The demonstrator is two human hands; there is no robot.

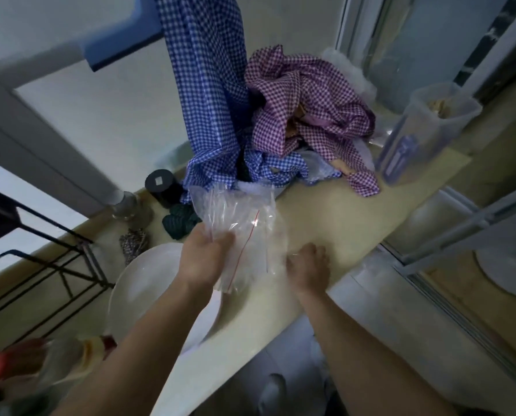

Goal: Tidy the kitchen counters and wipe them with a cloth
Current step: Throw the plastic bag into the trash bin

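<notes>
Dim, cool, flat light fills the wide-angle view, brightest on the pale wall at upper left, with a small glint on the plastic bag, motion blur smearing the right hand, the clear jug and the lower left corner, and straight edges bowing near the borders.

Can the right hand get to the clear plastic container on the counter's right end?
Probably yes: bare counter lies between the right hand and the container; the purple checked cloth sits left of that path.
</notes>
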